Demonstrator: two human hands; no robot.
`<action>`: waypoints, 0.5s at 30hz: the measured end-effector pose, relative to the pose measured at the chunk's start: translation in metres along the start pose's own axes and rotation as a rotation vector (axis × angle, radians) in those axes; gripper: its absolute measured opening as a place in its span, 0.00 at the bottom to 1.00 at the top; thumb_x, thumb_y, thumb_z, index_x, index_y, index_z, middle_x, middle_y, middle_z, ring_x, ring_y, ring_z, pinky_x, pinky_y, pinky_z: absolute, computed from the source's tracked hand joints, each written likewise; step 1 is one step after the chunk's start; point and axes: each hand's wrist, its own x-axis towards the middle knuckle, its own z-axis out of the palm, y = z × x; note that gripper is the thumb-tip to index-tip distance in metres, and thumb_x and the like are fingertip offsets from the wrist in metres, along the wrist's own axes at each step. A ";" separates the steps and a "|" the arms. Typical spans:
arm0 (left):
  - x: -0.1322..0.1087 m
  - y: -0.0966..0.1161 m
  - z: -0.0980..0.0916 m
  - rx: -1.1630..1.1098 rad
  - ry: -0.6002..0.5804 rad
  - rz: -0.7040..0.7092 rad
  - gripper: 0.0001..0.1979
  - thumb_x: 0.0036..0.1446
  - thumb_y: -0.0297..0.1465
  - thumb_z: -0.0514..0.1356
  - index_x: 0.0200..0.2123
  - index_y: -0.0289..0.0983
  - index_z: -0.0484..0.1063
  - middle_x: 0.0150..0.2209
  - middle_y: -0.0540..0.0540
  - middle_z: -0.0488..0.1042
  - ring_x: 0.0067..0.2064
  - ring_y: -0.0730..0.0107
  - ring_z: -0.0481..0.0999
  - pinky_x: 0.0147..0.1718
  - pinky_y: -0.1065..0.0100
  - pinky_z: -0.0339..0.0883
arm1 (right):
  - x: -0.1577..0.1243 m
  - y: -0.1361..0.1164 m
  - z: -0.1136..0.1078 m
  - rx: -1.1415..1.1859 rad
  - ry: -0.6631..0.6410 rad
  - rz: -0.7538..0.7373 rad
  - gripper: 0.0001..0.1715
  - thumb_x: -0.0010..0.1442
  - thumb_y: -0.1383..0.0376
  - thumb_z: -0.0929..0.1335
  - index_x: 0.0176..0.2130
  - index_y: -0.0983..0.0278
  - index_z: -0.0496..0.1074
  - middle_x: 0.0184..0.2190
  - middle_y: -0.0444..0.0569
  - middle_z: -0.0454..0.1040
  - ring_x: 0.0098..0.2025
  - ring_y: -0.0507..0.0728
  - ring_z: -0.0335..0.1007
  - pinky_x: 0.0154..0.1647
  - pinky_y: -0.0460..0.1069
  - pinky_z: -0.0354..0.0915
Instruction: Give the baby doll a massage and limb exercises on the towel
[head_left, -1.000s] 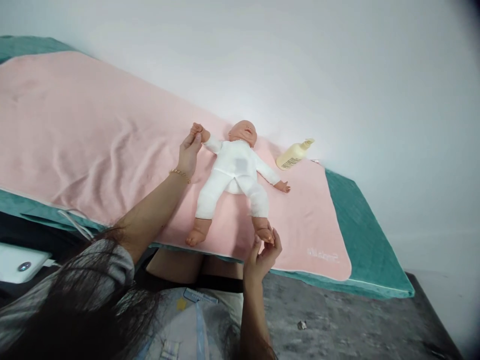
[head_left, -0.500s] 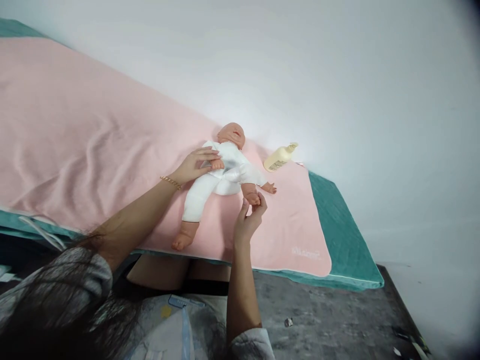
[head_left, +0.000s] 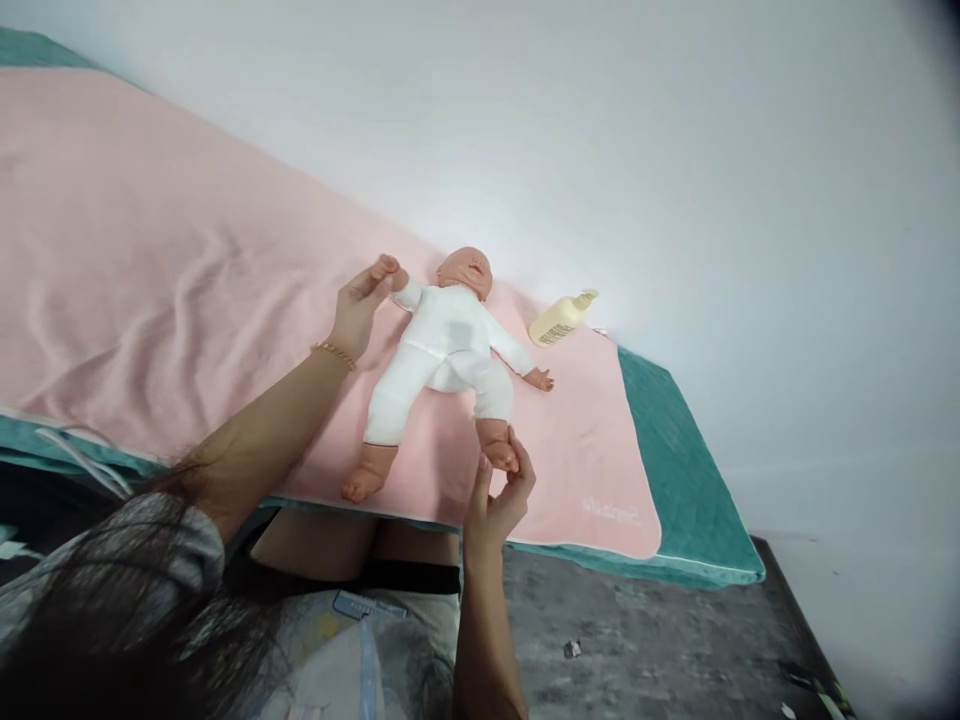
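A baby doll [head_left: 450,335] with a white cloth body lies on its back on a pink blanket [head_left: 255,300]. My left hand [head_left: 358,308] is closed around the doll's hand on the left side, holding that arm stretched out beside the head. The fingers of my right hand [head_left: 502,495] pinch the doll's foot on the right side, with that leg extended toward me. The doll's other foot rests near the blanket's front edge, and its other arm lies out to the right, both untouched.
A pale yellow pump bottle [head_left: 562,318] stands on the blanket right of the doll, close to the white wall [head_left: 675,180]. A green padded cover [head_left: 682,460] shows under the blanket. Grey floor [head_left: 630,640] lies below, with a small scrap [head_left: 572,649] on it.
My left hand has drawn the doll's arm from across its chest outward to the upper left. My right hand has brought the foot down toward me, straightening the bent leg.
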 end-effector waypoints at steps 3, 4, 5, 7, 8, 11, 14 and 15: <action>0.013 -0.011 -0.014 -0.104 0.174 -0.181 0.21 0.69 0.43 0.59 0.59 0.40 0.67 0.65 0.43 0.64 0.64 0.61 0.65 0.65 0.54 0.58 | -0.021 0.004 -0.010 -0.025 -0.031 -0.062 0.21 0.67 0.64 0.67 0.58 0.65 0.66 0.57 0.64 0.73 0.58 0.62 0.74 0.52 0.58 0.74; 0.016 -0.014 -0.019 -0.127 0.220 -0.242 0.19 0.73 0.42 0.53 0.61 0.41 0.65 0.66 0.43 0.62 0.63 0.63 0.66 0.65 0.54 0.59 | -0.028 0.006 -0.012 -0.033 -0.043 -0.076 0.21 0.67 0.65 0.67 0.58 0.65 0.66 0.57 0.64 0.73 0.58 0.63 0.74 0.52 0.59 0.74; 0.020 -0.017 -0.023 -0.148 0.259 -0.292 0.18 0.75 0.42 0.48 0.61 0.41 0.63 0.67 0.44 0.61 0.62 0.65 0.66 0.64 0.55 0.59 | -0.035 0.009 -0.014 -0.038 -0.059 -0.087 0.20 0.67 0.66 0.67 0.58 0.65 0.66 0.58 0.64 0.73 0.59 0.63 0.74 0.52 0.59 0.75; 0.025 -0.021 -0.029 -0.176 0.312 -0.353 0.20 0.77 0.42 0.41 0.59 0.41 0.63 0.66 0.43 0.61 0.61 0.66 0.67 0.63 0.57 0.61 | -0.047 0.015 -0.015 -0.045 -0.098 -0.105 0.22 0.67 0.67 0.67 0.59 0.64 0.66 0.60 0.65 0.71 0.60 0.64 0.72 0.53 0.60 0.74; 0.026 -0.022 -0.030 -0.189 0.335 -0.375 0.21 0.77 0.43 0.41 0.59 0.40 0.64 0.65 0.41 0.62 0.60 0.66 0.67 0.62 0.57 0.63 | -0.052 0.018 -0.014 -0.050 -0.119 -0.115 0.22 0.66 0.67 0.67 0.59 0.64 0.66 0.61 0.65 0.70 0.61 0.65 0.71 0.53 0.60 0.74; 0.028 -0.022 -0.030 -0.223 0.406 -0.417 0.21 0.75 0.44 0.46 0.58 0.35 0.64 0.60 0.37 0.66 0.57 0.61 0.70 0.58 0.54 0.67 | -0.063 0.023 -0.010 -0.084 -0.170 -0.130 0.24 0.66 0.68 0.68 0.61 0.62 0.66 0.63 0.65 0.68 0.63 0.65 0.69 0.54 0.59 0.74; 0.026 -0.018 -0.026 -0.235 0.447 -0.432 0.21 0.74 0.43 0.50 0.58 0.34 0.65 0.58 0.36 0.68 0.55 0.58 0.72 0.55 0.52 0.69 | -0.068 0.026 -0.007 -0.116 -0.184 -0.143 0.25 0.67 0.69 0.67 0.61 0.62 0.66 0.62 0.63 0.69 0.63 0.63 0.70 0.54 0.58 0.74; 0.026 -0.017 -0.025 -0.231 0.447 -0.432 0.21 0.74 0.43 0.50 0.59 0.34 0.65 0.58 0.36 0.67 0.55 0.57 0.72 0.56 0.52 0.68 | -0.069 0.027 -0.006 -0.118 -0.179 -0.145 0.25 0.67 0.69 0.67 0.62 0.62 0.66 0.62 0.63 0.69 0.63 0.63 0.70 0.53 0.57 0.74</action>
